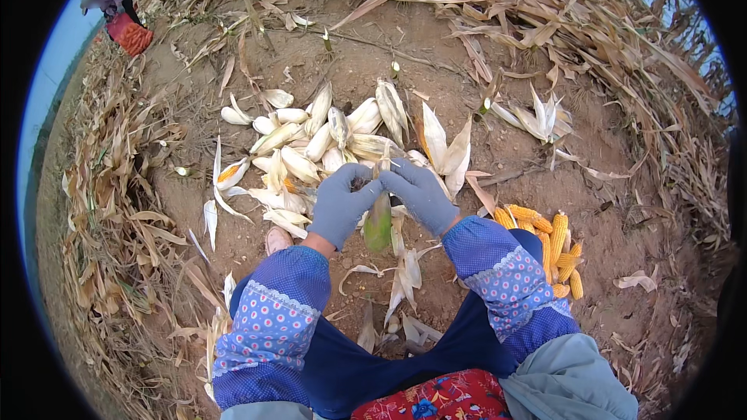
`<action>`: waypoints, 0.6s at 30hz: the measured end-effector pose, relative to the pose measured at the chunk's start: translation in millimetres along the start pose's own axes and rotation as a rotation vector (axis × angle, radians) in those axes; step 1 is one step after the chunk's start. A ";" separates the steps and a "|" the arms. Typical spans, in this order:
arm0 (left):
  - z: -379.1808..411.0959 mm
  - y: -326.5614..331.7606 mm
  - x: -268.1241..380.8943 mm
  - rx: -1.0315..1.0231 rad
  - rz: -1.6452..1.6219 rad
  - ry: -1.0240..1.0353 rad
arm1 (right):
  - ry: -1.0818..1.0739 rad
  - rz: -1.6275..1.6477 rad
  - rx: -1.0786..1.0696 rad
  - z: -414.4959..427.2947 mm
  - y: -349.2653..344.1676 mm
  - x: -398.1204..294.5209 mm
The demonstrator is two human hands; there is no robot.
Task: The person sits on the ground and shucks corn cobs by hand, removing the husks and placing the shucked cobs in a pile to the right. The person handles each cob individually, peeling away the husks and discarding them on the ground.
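Observation:
Both hands wear grey gloves and meet over a green-and-tan ear of corn in its husk [378,227]. My left hand [345,204] grips it from the left, near its upper, narrow end. On the right side of the same ear, my right hand [418,193] has its thumb and fingers closed at the husk tip. The ear's rounded green end points towards me. Just beyond the hands lies a heap of unhusked corn ears [300,163] in pale husks, a few showing orange kernels. Husked yellow corn cobs [558,233] lie piled to the right, beside my right forearm.
Dry corn stalks [583,29] are heaped along the far and right sides, with more dry leaves [111,216] at left. Cut stalk stubs [395,66] stick up from the soil. Empty husks [543,116] lie about. A person stands far left behind a red sack [129,35].

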State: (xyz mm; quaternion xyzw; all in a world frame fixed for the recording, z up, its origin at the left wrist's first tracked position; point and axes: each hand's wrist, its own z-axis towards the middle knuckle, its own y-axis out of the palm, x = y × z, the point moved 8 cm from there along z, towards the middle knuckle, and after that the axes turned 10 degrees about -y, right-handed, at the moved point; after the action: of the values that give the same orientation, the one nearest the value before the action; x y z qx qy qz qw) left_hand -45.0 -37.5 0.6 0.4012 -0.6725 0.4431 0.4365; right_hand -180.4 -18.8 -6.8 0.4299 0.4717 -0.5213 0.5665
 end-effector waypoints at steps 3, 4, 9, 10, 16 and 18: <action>-1.6 1.0 15.4 0.036 0.219 0.081 | -0.016 -0.001 -0.012 -3.9 -1.9 5.4; -2.6 -0.1 12.6 0.037 0.221 0.083 | -0.045 -0.091 -0.036 -4.7 -0.9 2.3; 0.6 -1.1 -5.6 -0.097 0.052 -0.074 | 0.006 -0.135 -0.139 -7.0 7.0 -5.1; 0.8 1.0 -6.6 -0.131 0.015 -0.115 | 0.010 -0.154 -0.144 -8.2 5.6 -0.5; -5.9 10.5 -12.2 -0.160 -0.065 -0.141 | -0.049 -0.281 -0.098 -14.7 0.7 -17.7; -8.0 14.2 -12.7 -0.121 -0.095 -0.135 | -0.081 -0.351 -0.067 -14.9 -1.6 -17.6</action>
State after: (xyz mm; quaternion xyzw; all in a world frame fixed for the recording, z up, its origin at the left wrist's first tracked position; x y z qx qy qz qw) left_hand -52.6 -23.9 -13.1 0.4344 -0.7061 0.3525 0.4341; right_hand -183.4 -1.1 7.8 0.3007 0.5331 -0.6131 0.4995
